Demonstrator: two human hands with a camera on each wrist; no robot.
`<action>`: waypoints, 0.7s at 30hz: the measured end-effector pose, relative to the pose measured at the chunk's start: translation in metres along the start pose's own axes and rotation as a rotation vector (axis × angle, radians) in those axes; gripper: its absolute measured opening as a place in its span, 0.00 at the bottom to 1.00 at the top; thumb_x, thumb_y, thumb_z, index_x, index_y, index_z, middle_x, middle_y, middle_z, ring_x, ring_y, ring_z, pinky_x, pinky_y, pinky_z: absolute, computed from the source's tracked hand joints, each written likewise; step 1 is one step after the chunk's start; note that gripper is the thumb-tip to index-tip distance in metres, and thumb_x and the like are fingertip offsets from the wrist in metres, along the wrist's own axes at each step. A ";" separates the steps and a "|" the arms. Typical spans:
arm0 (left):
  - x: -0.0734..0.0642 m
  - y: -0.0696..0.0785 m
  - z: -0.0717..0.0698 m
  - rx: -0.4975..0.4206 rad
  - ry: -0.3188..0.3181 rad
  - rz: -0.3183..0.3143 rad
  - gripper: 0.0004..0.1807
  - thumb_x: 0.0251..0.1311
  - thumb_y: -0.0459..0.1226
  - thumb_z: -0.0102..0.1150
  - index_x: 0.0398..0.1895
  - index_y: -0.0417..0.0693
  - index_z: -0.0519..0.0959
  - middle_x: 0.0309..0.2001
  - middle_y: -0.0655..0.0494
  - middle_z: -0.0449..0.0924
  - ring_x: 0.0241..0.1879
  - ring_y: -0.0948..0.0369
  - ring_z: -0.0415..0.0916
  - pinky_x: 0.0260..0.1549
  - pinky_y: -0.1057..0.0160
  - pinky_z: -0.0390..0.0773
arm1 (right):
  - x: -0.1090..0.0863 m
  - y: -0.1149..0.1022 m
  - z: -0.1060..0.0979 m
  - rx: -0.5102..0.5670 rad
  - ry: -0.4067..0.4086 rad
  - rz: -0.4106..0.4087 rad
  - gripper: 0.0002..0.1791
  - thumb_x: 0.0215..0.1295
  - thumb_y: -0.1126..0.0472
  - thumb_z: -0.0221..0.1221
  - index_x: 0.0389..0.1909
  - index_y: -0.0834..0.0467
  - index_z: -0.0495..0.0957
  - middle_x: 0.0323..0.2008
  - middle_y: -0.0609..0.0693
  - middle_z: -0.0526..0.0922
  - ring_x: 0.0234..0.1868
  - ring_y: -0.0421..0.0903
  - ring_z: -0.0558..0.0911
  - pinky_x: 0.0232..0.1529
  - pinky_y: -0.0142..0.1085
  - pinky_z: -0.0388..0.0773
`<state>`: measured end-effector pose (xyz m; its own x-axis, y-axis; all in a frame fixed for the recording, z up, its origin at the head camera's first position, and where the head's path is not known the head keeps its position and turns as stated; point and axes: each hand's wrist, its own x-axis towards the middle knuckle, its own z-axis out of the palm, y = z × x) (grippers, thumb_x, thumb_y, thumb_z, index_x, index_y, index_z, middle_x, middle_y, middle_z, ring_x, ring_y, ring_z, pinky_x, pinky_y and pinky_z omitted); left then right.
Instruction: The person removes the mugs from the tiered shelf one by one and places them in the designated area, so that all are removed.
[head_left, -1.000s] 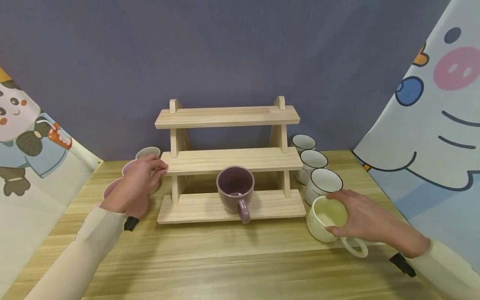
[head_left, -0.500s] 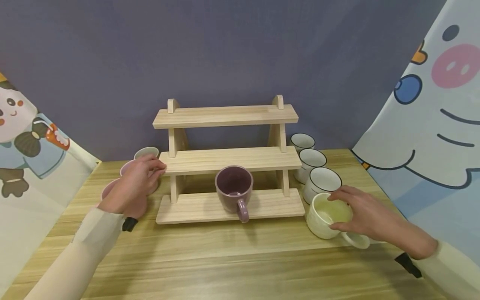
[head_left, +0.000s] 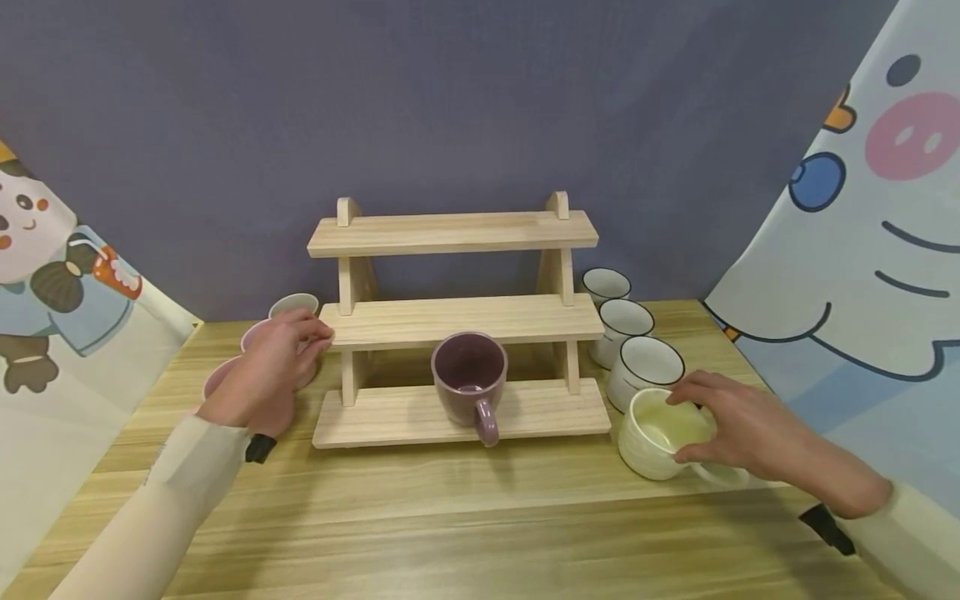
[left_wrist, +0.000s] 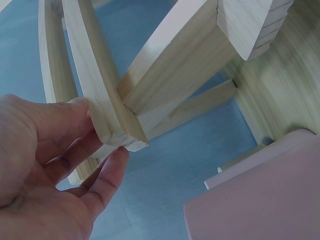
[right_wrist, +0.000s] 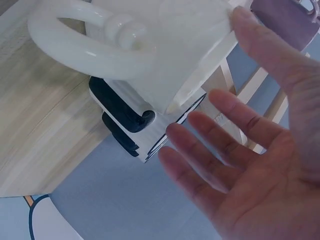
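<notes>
A three-tier wooden stand (head_left: 457,321) stands at the middle of the table. At the left end of its middle board, my left hand (head_left: 266,367) pinches the wood between thumb and fingers, as the left wrist view shows. On the right, my right hand (head_left: 757,433) is at the rim of a cream mug (head_left: 647,448), fingers spread and fairly straight. Its thumb tip is right at the rim in the right wrist view. The cream mug's handle (right_wrist: 75,42) faces the lower right in the head view. A purple mug (head_left: 454,398) sits on the lowest board, handle forward.
Several white mugs with dark rims (head_left: 626,392) stand in a row behind the cream mug. Pink mugs (left_wrist: 260,195) and a pale cup (head_left: 294,303) stand left of the stand, partly behind my left hand. A grey-blue backdrop (head_left: 465,108) rises behind.
The cream mug has shifted slightly right and its handle has swung outward. My right hand has moved a little right with it. The left hand stays at the board.
</notes>
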<state>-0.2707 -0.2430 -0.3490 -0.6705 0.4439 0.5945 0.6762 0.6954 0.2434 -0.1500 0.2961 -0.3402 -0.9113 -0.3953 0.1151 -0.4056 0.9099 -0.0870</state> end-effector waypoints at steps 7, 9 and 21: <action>-0.002 -0.001 0.000 0.014 0.007 0.002 0.05 0.48 0.21 0.64 0.28 0.35 0.82 0.30 0.48 0.74 0.31 0.51 0.74 0.31 0.53 0.75 | 0.007 -0.005 -0.002 0.005 0.064 -0.073 0.32 0.40 0.40 0.73 0.45 0.54 0.80 0.47 0.48 0.77 0.45 0.51 0.79 0.36 0.48 0.77; -0.002 -0.002 -0.001 0.022 -0.002 0.005 0.05 0.48 0.22 0.64 0.28 0.35 0.82 0.30 0.48 0.75 0.32 0.51 0.75 0.32 0.53 0.74 | 0.014 -0.008 -0.003 0.013 0.113 -0.115 0.30 0.41 0.42 0.73 0.44 0.54 0.80 0.46 0.47 0.77 0.43 0.50 0.79 0.35 0.47 0.77; -0.002 -0.002 0.002 0.025 0.039 0.020 0.05 0.47 0.22 0.65 0.28 0.36 0.82 0.30 0.48 0.74 0.30 0.51 0.75 0.30 0.54 0.75 | 0.073 -0.018 -0.014 0.100 0.280 -0.252 0.19 0.53 0.58 0.70 0.45 0.58 0.78 0.45 0.50 0.78 0.46 0.50 0.79 0.42 0.46 0.76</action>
<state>-0.2711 -0.2442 -0.3523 -0.6445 0.4356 0.6284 0.6808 0.7009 0.2125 -0.2081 0.2531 -0.3168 -0.7334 -0.5429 0.4092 -0.6319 0.7664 -0.1158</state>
